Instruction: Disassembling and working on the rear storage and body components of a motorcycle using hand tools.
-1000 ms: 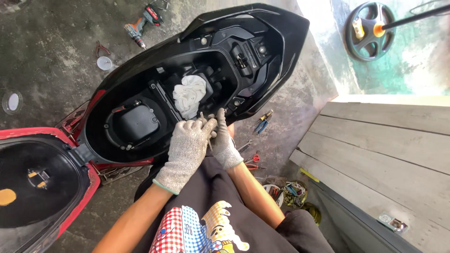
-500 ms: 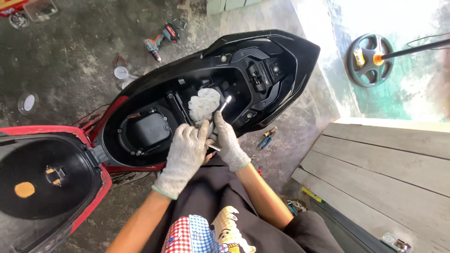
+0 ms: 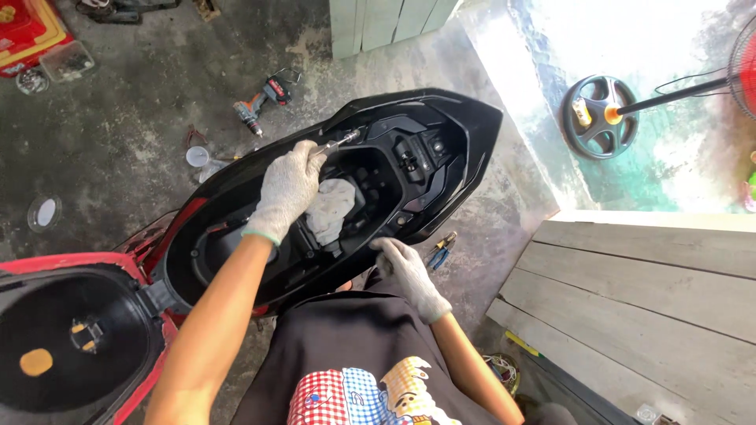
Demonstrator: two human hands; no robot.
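At the far left of the frame, one raised seat [image 3: 55, 346] shows its black underside framed in red. To its right lies one black scooter body [image 3: 441, 118] with its open storage well [image 3: 236, 244], and one pale rag [image 3: 331, 208] sits in that well near the middle of the frame. On the concrete at upper left lie one cordless drill [image 3: 264, 98] and one small white cup [image 3: 197, 156]. Two gloved hands work here. The left hand [image 3: 287, 189] is closed around one metal tool [image 3: 337, 142], whose shaft sticks out past the fingertips toward the upper right and meets the far rim of the well. The right hand [image 3: 405, 271] lies lower, right of centre, fingers curled over the near rim of the body. One pair of pliers [image 3: 441, 252] lies on the floor just right of it. At upper right stands one fan base [image 3: 600, 116].
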